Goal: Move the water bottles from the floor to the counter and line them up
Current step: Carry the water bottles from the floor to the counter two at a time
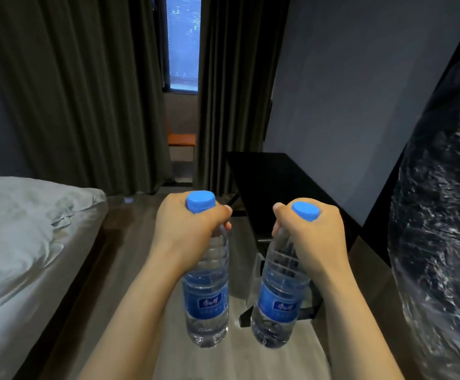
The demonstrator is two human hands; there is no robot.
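We grip the left bottle [206, 294] by its neck in our left hand [189, 224] and the right bottle [278, 297] likewise in our right hand [312, 234], both hanging above the floor [130, 242], beside the dark counter [272, 176].

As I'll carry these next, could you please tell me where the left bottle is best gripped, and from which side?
Grip the left bottle at its neck, just under the blue cap, coming from above, as the left hand does. It hangs upright, and the cap likely stops it slipping. The right hand holds the right bottle likewise.
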